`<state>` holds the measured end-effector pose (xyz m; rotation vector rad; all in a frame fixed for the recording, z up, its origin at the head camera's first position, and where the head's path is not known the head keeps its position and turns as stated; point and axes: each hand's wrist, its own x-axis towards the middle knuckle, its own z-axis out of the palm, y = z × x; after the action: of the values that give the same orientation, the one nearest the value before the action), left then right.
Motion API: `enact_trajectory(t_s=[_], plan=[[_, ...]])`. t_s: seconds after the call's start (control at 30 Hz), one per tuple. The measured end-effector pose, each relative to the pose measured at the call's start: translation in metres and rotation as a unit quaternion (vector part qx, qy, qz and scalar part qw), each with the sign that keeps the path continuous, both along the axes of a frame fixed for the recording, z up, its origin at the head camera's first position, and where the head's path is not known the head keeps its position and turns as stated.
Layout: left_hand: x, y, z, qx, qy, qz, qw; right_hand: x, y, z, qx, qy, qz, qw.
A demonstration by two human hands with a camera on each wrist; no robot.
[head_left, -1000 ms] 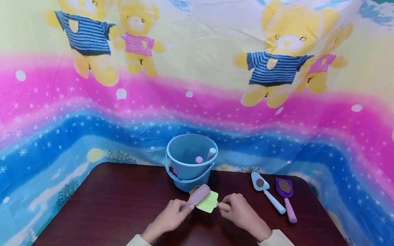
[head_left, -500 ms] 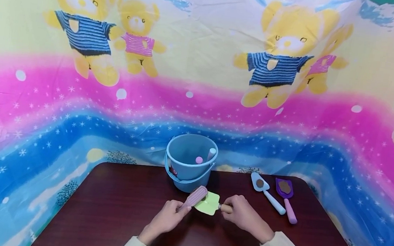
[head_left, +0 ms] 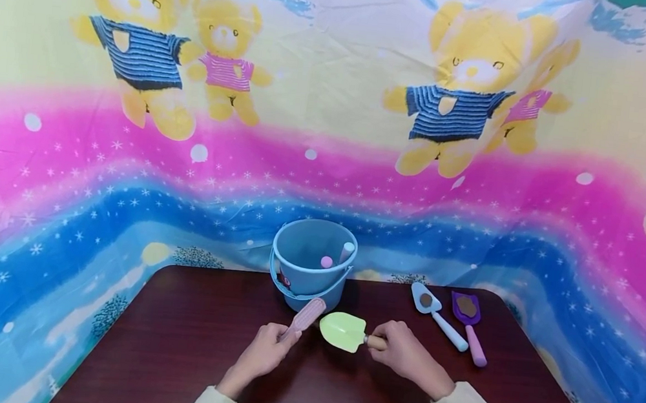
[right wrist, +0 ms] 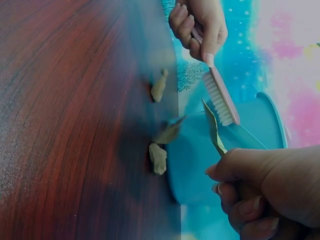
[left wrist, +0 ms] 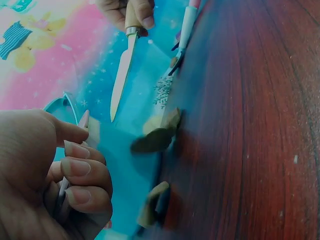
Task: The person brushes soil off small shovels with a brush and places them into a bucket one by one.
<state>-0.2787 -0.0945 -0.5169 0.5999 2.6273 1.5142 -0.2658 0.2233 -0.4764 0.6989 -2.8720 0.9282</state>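
Observation:
My left hand [head_left: 263, 353] grips a pink brush [head_left: 309, 315] by its handle; white bristles [right wrist: 218, 98] show in the right wrist view. My right hand [head_left: 405, 353] holds the wooden handle [head_left: 376, 342] of a light green trowel [head_left: 343, 331], its blade pointing left toward the brush. Brush and blade are apart, both held above the table in front of the bucket. Nothing lies on the blade's visible face. Below the tools, the right wrist view has brown lumps: one [right wrist: 160, 86] alone, another [right wrist: 158, 159] beside a blurred piece [right wrist: 169, 131].
A blue bucket [head_left: 310, 286] stands at the table's back edge, with a pink-ended and a pale-ended handle inside. On the right lie a pale blue trowel [head_left: 450, 332] and a purple scoop [head_left: 476, 346], each bearing brown material. A printed cloth [head_left: 325, 182] hangs behind the dark table [head_left: 199, 332].
The brush has drawn left, off the green trowel, and the trowel has shifted slightly right. A brown bit seen at the brush on the blade no longer shows there.

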Motion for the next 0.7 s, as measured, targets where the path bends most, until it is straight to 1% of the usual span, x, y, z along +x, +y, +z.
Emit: enact_trajectory(t_s=[0.07,0.23,0.3,0.4,0.53,0.7], plan=[[0.0,0.0,0.0,0.01,-0.013,-0.009,0.9998,0.0,0.001,0.0,0.001,-0.003,0.0,1.0],[0.004,0.007,-0.003,0.055,-0.053,-0.046,0.9961,0.0,-0.002,-0.001,0.001,0.002,-0.002,1.0],[0.007,0.013,-0.004,0.071,-0.059,-0.06,0.994,0.001,-0.004,0.0,0.0,0.005,-0.005,1.0],[0.01,0.023,-0.005,0.082,-0.062,-0.077,0.9917,0.001,-0.007,-0.001,-0.002,0.007,-0.006,1.0],[0.014,0.035,-0.005,0.089,-0.067,-0.095,0.9893,0.001,-0.011,0.0,-0.01,0.003,-0.002,1.0],[0.019,0.046,-0.002,0.111,-0.094,-0.116,0.9826,0.002,-0.014,0.003,-0.015,0.003,-0.001,1.0]])
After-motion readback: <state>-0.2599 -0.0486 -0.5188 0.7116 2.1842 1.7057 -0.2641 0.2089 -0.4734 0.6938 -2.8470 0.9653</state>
